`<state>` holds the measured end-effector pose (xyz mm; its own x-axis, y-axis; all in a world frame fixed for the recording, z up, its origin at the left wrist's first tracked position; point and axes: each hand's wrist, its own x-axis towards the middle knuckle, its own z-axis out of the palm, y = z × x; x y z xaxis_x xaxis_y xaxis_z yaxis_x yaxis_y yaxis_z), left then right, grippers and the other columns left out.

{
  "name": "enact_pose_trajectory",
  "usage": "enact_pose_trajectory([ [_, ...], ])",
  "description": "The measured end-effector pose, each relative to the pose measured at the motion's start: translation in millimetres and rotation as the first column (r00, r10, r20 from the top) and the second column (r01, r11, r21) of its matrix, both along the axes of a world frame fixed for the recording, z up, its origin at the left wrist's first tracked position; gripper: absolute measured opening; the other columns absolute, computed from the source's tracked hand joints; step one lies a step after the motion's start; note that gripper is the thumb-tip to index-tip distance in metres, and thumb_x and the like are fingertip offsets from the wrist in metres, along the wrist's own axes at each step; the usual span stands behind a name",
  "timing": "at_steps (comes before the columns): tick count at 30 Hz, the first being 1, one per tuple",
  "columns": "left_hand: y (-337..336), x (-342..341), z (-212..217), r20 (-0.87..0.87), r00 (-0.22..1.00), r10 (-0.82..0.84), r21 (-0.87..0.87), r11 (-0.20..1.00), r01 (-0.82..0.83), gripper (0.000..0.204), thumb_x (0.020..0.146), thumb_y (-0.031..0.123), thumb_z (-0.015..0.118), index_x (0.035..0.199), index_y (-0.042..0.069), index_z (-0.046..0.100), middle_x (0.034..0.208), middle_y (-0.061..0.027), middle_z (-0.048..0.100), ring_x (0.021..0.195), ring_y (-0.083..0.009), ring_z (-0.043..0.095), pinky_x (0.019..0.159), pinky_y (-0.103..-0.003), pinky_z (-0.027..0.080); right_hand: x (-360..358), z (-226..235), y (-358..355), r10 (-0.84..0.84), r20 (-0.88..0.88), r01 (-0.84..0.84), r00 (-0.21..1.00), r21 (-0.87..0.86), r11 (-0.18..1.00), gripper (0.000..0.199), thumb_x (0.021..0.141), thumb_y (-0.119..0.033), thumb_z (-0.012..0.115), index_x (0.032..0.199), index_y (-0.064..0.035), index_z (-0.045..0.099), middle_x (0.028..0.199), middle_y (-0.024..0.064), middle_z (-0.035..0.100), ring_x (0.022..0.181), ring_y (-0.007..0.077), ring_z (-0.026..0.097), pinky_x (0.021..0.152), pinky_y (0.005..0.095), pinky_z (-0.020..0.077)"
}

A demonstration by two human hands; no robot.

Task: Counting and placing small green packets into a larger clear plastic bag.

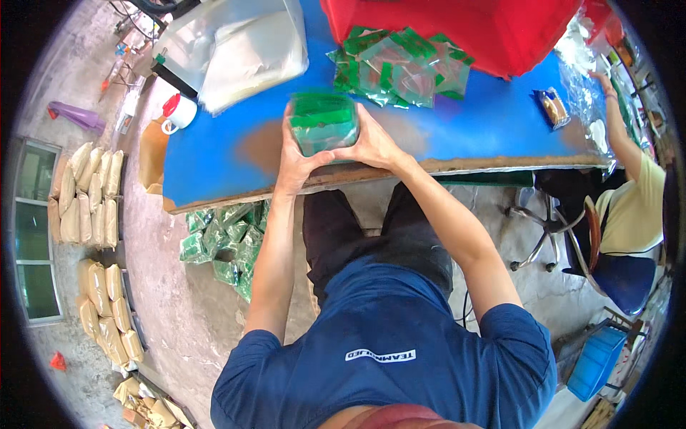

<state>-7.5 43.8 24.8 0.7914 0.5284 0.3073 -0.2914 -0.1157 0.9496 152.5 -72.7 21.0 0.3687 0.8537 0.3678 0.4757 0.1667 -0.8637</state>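
Observation:
Between my two hands, a squared stack of green-and-clear plastic packets (pixel 324 123) is held just over the near edge of the blue table (pixel 236 171). My left hand (pixel 296 159) is closed round its left side, and my right hand (pixel 373 143) grips the right side. Both thumbs meet across the front of the stack. Beyond it lies a loose pile of similar flat packets (pixel 406 70), touched by neither hand. What the packets contain, I cannot make out.
A clear bin with plastic sheets (pixel 246 64) and a red-and-white mug (pixel 179 114) stand left. A red bin (pixel 450 28) is at the back. A small package (pixel 551 109) lies right, near a seated co-worker (pixel 632 214). Green-wrapped packs (pixel 229 239) lie on the floor.

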Motion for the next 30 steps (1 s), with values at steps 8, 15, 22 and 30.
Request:
enact_pose_trajectory([
  [8,-23.9,10.0,-23.4,0.082,0.906,0.416,-0.290,0.879,-0.377,0.087,0.076,0.001,0.078,0.148,0.004,0.030,0.142,-0.0103,0.047,0.135,-0.0221,0.040,0.114,-0.040,0.032,-5.5,0.1,7.2,-0.078,-0.360,0.110,0.930,0.068,0.992,0.082,0.067,-0.023,0.087,0.134,-0.0006,0.045,0.124,0.0133,0.062,0.113,0.0247,0.060,0.100,0.0367,0.0463],
  [15,-42.5,15.7,-8.1,0.298,0.948,0.108,-0.499,0.864,0.059,0.074,0.071,-0.005,0.072,0.138,0.010,0.046,0.133,-0.0034,0.053,0.125,-0.0212,0.049,0.108,-0.038,0.039,-10.0,14.6,-9.6,0.093,-0.647,-0.046,0.757,0.089,0.995,0.075,0.074,-0.018,0.085,0.135,-0.0023,0.045,0.127,0.0103,0.059,0.117,0.0189,0.055,0.102,0.0356,0.0439],
  [22,-8.2,-12.5,-13.6,-0.133,0.991,-0.011,0.151,0.988,0.032,0.126,0.068,-0.007,0.079,0.157,0.016,-0.008,0.146,-0.0147,0.038,0.133,-0.0267,0.043,0.109,-0.041,0.039,18.0,6.4,-23.4,0.042,-0.186,-0.066,0.982,-0.123,0.990,0.080,0.064,-0.028,0.092,0.127,-0.0020,0.050,0.119,0.0105,0.060,0.114,0.0192,0.055,0.100,0.0331,0.0424],
  [30,4.0,-7.7,-6.8,-0.174,0.985,0.022,0.202,0.979,0.013,0.122,0.067,0.000,0.084,0.156,0.010,0.001,0.147,-0.0152,0.036,0.136,-0.0261,0.038,0.112,-0.040,0.035,22.9,0.4,-11.2,0.094,-0.355,-0.119,0.930,-0.047,0.992,0.080,0.065,-0.026,0.092,0.129,-0.0003,0.052,0.120,0.0102,0.062,0.113,0.0181,0.055,0.102,0.0335,0.0422],
])
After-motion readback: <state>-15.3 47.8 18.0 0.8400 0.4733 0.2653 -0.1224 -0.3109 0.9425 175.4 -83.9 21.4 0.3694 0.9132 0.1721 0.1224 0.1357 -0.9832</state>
